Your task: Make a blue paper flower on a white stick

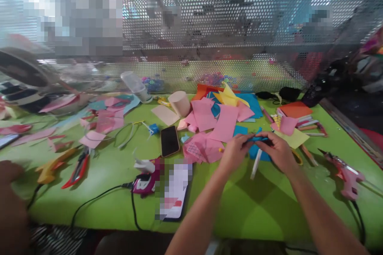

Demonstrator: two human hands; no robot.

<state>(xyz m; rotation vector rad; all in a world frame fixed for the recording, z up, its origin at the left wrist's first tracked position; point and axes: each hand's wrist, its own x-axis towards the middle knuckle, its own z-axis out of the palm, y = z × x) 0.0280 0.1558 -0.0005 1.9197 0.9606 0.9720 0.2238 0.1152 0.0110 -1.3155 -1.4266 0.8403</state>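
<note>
Between the fingertips of both hands is a piece of blue paper (258, 138), folded or pinched into a narrow shape. My left hand (233, 152) grips its left end, and the fingers of my right hand (279, 150) are closed on its right end. A thin white stick (256, 164) slants down just below the paper; whether it is attached cannot be made out. Under and behind the hands lies another blue paper sheet (262, 154). Crumpled pink paper (202, 148) rests to the left of my left hand, and a pale yellow sheet (295, 138) is beside my right hand.
A pink glue gun (348, 177) lies at right, with its cable trailing off the edge. Leftward are a lit phone (176, 195), a dark phone (170, 141), a magenta device (146, 183), red-handled pliers (78, 169) and a yellow glue gun (54, 165). A perforated metal screen (203, 20) stands behind.
</note>
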